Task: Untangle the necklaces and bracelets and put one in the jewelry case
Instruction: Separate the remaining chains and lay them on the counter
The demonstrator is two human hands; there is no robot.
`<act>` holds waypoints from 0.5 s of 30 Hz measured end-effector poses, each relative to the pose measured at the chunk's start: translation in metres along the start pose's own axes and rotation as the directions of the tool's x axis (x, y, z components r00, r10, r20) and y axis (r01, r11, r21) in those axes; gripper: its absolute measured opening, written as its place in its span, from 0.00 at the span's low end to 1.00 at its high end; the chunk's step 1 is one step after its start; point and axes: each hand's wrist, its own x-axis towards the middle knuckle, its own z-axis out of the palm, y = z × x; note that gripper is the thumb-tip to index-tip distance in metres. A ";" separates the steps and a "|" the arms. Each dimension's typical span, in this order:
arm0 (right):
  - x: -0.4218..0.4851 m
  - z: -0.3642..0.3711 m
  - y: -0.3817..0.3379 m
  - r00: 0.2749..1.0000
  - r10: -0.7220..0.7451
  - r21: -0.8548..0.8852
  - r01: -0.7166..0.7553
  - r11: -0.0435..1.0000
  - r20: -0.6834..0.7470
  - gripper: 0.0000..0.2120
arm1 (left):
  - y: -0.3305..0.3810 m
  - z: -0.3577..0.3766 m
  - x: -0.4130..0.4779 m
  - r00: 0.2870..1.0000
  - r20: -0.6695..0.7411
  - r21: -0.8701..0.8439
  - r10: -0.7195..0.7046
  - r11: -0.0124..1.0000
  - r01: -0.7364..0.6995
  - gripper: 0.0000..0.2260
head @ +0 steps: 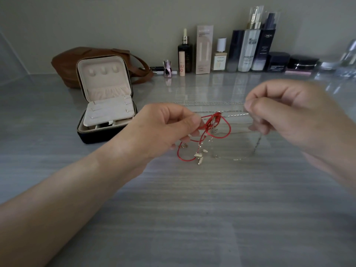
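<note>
Head cam: dark bottle [266,48] reads L'OREAL; L hand [163,128] pinches red cord [215,116].

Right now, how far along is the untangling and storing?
Done: the jewelry case stands open on the table. In hand: the left hand pinches the red cord and the right hand pinches the silver chain, stretched apart, with the two crossing in a tangle between them. Left: free the pieces and place one in the case; none shows in it yet.
</note>
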 end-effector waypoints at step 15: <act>-0.002 0.015 0.011 0.990 -0.020 -0.163 0.043 0.986 0.141 0.11 | 0.002 0.002 -0.001 0.999 0.000 -0.304 0.035 0.952 -0.033 0.08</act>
